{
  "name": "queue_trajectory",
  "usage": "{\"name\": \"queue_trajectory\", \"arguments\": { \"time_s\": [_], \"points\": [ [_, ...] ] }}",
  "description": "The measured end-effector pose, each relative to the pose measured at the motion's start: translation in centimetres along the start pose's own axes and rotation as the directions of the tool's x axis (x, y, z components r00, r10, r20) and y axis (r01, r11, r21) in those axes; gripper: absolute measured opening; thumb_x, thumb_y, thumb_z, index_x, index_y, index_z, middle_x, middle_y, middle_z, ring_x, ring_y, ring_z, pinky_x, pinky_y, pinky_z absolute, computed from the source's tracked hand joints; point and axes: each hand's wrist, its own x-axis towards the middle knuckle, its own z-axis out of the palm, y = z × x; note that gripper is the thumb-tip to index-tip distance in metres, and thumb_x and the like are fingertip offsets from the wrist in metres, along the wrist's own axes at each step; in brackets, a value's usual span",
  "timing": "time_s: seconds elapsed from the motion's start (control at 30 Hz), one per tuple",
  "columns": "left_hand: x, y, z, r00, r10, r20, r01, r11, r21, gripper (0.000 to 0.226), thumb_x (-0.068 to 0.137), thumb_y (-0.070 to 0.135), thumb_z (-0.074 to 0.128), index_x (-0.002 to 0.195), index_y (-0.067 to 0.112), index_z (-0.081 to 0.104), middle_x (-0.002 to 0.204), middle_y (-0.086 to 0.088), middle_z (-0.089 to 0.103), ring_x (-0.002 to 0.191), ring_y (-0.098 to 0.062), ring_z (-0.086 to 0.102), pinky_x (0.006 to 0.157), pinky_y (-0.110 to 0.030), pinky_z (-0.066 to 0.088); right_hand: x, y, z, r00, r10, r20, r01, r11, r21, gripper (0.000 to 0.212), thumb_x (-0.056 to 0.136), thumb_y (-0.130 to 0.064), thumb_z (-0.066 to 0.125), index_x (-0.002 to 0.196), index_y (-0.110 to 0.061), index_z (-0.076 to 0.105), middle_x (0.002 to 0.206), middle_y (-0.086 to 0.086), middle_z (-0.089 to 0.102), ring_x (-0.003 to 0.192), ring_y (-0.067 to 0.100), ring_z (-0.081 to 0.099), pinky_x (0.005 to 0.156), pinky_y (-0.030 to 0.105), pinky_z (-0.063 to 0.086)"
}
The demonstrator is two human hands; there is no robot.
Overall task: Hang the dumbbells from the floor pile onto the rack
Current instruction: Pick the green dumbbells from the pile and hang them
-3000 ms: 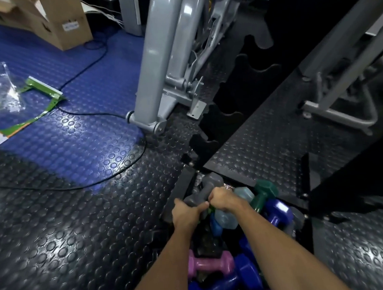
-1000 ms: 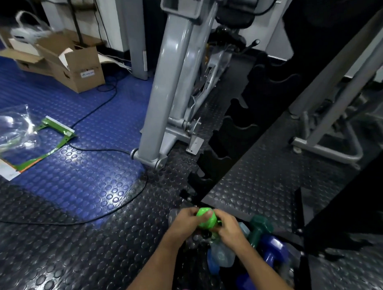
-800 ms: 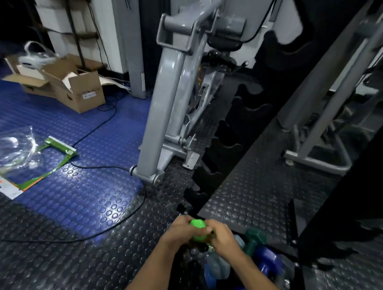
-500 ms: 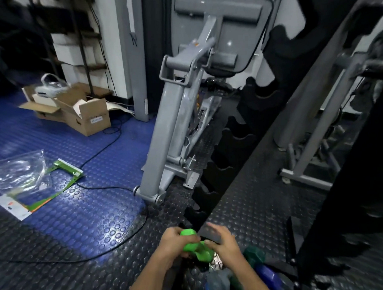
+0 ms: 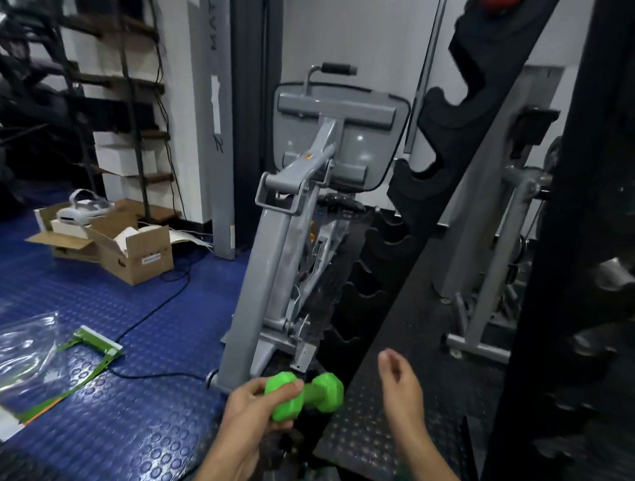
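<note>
Green dumbbell (image 5: 302,394) gripped at one end by left hand (image 5: 255,408) (right hand (image 5: 400,383) empty, fingers relaxed)

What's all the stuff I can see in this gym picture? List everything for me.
dumbbell: one, bright green, held low in the middle, above the floor
rack: one, black, notched hooks running up the right side; a red object sits at its top
exercise machine: one, grey, centre, leaning frame
second machine frame: one, grey, right background
cardboard boxes: two, brown, open, left on the blue floor
headset: one, white, on the far box
plastic bag: one, clear, far left floor
cable: one, black, across the blue floor
left hand: grips one end of the dumbbell
right hand: holds nothing, fingers loosely curled, beside the dumbbell
</note>
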Motion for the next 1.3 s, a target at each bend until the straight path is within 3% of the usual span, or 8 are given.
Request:
{"name": "queue_trajectory", "arguments": {
  "time_s": [0.13, 0.33, 0.5, 0.73, 0.9, 1.0, 1.13, 1.3],
  "points": [
    [-1.4, 5.4, 1.5, 0.987, 0.149, -0.06, -0.154, 0.985, -0.081, 0.054, 0.06, 0.021, 0.091, 0.102, -0.005, 0.07, 0.082, -0.016, 0.076, 0.07, -0.026, 0.071, 0.055, -0.032, 0.058, 0.5, -7.9, -1.5, 0.966, -0.249, -0.071, 0.254, 0.965, 0.064, 0.066, 0.099, -0.053, 0.05, 0.156, -0.023, 0.039, 0.15, -0.006, 0.048, 0.132, 0.006, 0.046, 0.104, 0.023, 0.037],
    [-3.3, 12.8, 3.9, 0.952, 0.288, -0.101, -0.302, 0.936, -0.18, 0.049, 0.065, 0.019, 0.088, 0.101, -0.007, 0.068, 0.087, -0.014, 0.073, 0.074, -0.027, 0.071, 0.062, -0.042, 0.061, 2.9, -15.1, -2.4, 0.901, -0.42, -0.109, 0.427, 0.902, 0.053, 0.093, 0.089, -0.076, 0.053, 0.163, -0.03, 0.021, 0.164, -0.009, 0.033, 0.148, 0.006, 0.035, 0.122, 0.035, 0.031],
    [-3.6, 17.5, 6.4, 0.931, 0.345, -0.117, -0.364, 0.899, -0.245, 0.054, 0.068, 0.017, 0.088, 0.11, -0.008, 0.065, 0.094, -0.014, 0.072, 0.075, -0.022, 0.072, 0.064, -0.039, 0.063, 5.0, -21.0, -3.5, 0.843, -0.519, -0.142, 0.519, 0.854, -0.035, 0.092, 0.09, -0.076, 0.051, 0.162, -0.028, 0.023, 0.165, -0.009, 0.035, 0.151, 0.009, 0.033, 0.124, 0.043, 0.031],
    [-3.5, 24.3, 12.2, 0.865, 0.483, -0.135, -0.501, 0.817, -0.284, 0.044, 0.073, 0.012, 0.087, 0.108, -0.002, 0.064, 0.094, -0.01, 0.07, 0.07, -0.014, 0.072, 0.062, -0.034, 0.063, 6.8, -28.9, -6.8, 0.808, -0.572, -0.142, 0.566, 0.82, -0.085, 0.076, 0.103, -0.048, 0.052, 0.165, -0.028, 0.012, 0.169, -0.007, 0.024, 0.154, 0.015, 0.028, 0.126, 0.044, 0.028],
    [-2.8, 30.4, 17.6, 0.785, 0.604, -0.139, -0.62, 0.764, -0.18, 0.063, 0.061, 0.036, 0.097, 0.108, 0.008, 0.065, 0.099, -0.009, 0.071, 0.084, -0.027, 0.075, 0.064, -0.039, 0.063, 8.2, -31.4, -8.1, 0.79, -0.604, -0.104, 0.588, 0.795, -0.152, 0.073, 0.103, -0.041, 0.056, 0.164, -0.03, 0.017, 0.164, -0.006, 0.038, 0.149, 0.018, 0.038, 0.123, 0.045, 0.034],
    [-2.4, 33.2, 20.7, 0.739, 0.663, -0.12, -0.673, 0.734, -0.092, 0.056, 0.064, 0.037, 0.095, 0.105, 0.015, 0.063, 0.099, -0.004, 0.07, 0.086, -0.024, 0.074, 0.07, -0.044, 0.064, 8.4, -31.2, -8.2, 0.783, -0.616, -0.083, 0.592, 0.779, -0.206, 0.068, 0.104, -0.026, 0.057, 0.162, -0.033, 0.022, 0.154, -0.005, 0.051, 0.142, 0.019, 0.048, 0.119, 0.044, 0.04],
    [-1.6, 35.4, 24.1, 0.67, 0.74, -0.065, -0.737, 0.673, 0.056, 0.055, 0.061, 0.046, 0.094, 0.097, 0.026, 0.058, 0.1, 0.001, 0.067, 0.093, -0.02, 0.069, 0.081, -0.044, 0.062, 8.4, -31.0, -8.3, 0.794, -0.6, -0.094, 0.579, 0.795, -0.181, 0.07, 0.103, -0.018, 0.057, 0.161, -0.037, 0.024, 0.136, -0.007, 0.066, 0.121, 0.016, 0.064, 0.104, 0.03, 0.048],
    [-1.3, 35.7, 26.8, 0.584, 0.812, -0.013, -0.786, 0.569, 0.24, 0.059, 0.064, 0.045, 0.093, 0.104, 0.016, 0.062, 0.095, 0.002, 0.067, 0.091, -0.019, 0.067, 0.085, -0.042, 0.058, 8.0, -31.1, -8.6, 0.798, -0.595, -0.096, 0.576, 0.799, -0.173, 0.068, 0.104, -0.02, 0.057, 0.161, -0.037, 0.025, 0.126, -0.006, 0.069, 0.107, 0.012, 0.066, 0.093, 0.026, 0.051]
  ]
}}
